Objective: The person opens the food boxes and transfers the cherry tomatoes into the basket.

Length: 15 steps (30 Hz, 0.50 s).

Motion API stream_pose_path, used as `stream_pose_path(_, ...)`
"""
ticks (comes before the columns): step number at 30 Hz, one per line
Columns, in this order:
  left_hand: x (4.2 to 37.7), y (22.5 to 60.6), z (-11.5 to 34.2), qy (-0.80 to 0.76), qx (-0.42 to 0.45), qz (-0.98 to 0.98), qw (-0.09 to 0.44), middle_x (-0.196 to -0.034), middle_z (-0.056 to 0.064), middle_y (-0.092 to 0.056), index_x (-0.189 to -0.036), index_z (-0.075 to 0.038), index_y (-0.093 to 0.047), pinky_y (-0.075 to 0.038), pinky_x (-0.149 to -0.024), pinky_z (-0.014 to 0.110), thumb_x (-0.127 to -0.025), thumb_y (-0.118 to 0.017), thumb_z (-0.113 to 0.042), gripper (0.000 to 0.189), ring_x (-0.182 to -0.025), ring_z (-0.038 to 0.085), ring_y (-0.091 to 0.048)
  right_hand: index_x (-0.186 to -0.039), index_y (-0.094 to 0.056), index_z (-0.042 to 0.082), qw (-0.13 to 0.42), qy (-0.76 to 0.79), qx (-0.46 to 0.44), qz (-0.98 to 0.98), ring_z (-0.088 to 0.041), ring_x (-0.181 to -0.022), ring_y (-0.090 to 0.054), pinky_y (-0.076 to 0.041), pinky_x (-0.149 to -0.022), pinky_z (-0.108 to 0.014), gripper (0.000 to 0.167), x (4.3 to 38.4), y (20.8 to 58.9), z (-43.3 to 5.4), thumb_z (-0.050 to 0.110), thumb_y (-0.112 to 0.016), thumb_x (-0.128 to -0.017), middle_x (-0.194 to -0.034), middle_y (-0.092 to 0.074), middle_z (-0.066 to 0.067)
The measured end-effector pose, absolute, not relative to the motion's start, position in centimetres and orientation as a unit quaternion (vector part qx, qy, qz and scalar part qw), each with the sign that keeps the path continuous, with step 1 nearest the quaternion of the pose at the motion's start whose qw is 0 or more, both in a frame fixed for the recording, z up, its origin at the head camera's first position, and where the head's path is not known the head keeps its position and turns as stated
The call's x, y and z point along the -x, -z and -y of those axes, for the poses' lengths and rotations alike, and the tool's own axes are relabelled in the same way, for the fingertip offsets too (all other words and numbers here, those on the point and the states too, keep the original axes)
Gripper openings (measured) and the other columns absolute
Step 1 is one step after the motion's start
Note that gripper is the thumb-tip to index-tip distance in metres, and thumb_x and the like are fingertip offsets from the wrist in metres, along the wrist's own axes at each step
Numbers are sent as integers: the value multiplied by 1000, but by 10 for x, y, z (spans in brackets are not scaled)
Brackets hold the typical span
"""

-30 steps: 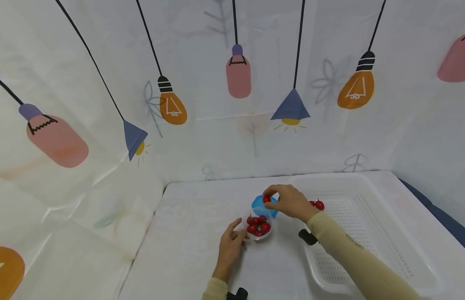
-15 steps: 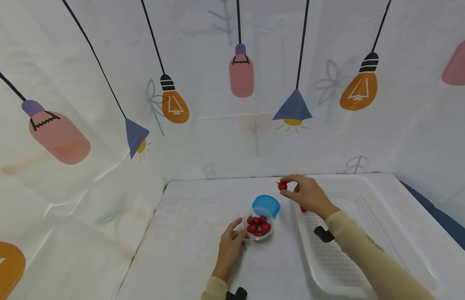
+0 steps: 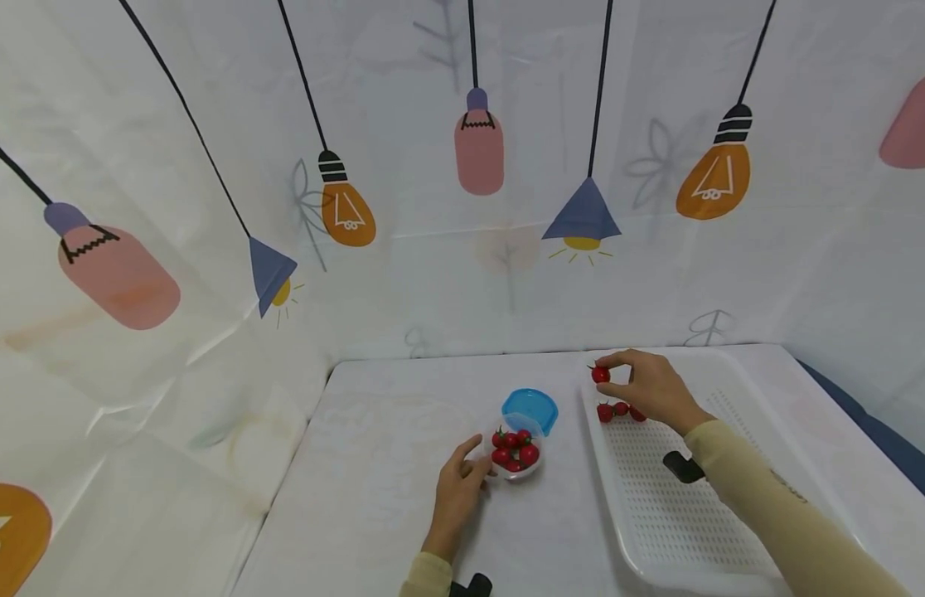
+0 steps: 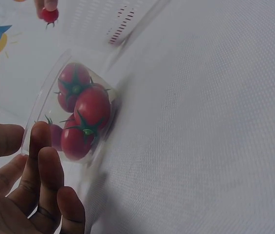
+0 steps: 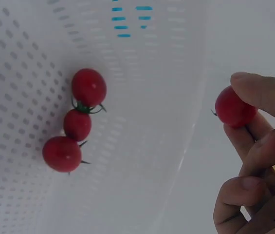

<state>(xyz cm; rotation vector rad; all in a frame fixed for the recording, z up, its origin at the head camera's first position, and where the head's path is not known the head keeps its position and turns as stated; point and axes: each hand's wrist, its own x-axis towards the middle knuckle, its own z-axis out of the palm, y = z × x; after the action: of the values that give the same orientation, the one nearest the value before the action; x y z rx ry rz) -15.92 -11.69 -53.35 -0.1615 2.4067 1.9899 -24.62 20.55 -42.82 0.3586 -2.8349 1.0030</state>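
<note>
Pinching one tomato (image 3: 600, 375) between thumb and fingertips, the right hand (image 3: 649, 390) hangs at the far left corner of the white tray (image 3: 682, 531); whether the fruit is over the rim or just outside it, I cannot tell. In the right wrist view the thumb presses one side of it and a finger the other, while the remaining fingers curl loosely below, and a bit of green stem pokes out on the side away from the palm. Three more tomatoes (image 5: 77, 125) lie inside the tray in a short row, touching one another, on the perforated floor beside the wall; the middle one is the smallest. The left hand (image 3: 457, 493) rests at the near left side of a clear tub (image 3: 515, 475), its fingers apart and gently bent, the tips touching or almost touching the plastic. Inside the tub sits a pile of tomatoes (image 3: 515, 448), several with green stems showing. Just behind the tub, and partly overlapped by its edge, is a blue piece (image 3: 530, 406), a dish or a lid. Tub, blue piece and tray all stand on a white table (image 3: 388, 464), the tray to the right of the other two. Both arms wear pale yellow sleeves (image 3: 776, 489). Behind the table hangs a white sheet (image 3: 403, 298) printed with lamps (image 3: 478, 157) in pink, blue and orange.
</note>
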Motion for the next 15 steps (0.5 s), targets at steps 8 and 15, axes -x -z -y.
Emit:
stream_pose_path(8,160,533,116,-631,52,-774,9,-89,2,-73,-145,-11,-54,-48,-75,31,-102,-62,-24,46,-79,21,-62,-124,-72,9,53,-315,-100,943,-20,-66,-48,-40,-48,-32,42,247,441,-235,26,-80,-86,-108,-69,-12)
stream_pose_path(15,160,533,115,-637,51,-769,6,-90,5,-73,-145,-10,-54,-48,-74,31,-101,-63,-26,48,-79,22,-62,-124,-71,7,70,-304,-78,947,-22,-72,-48,-41,-49,-33,43,247,451,-254,28,-80,-87,-110,-68,-18)
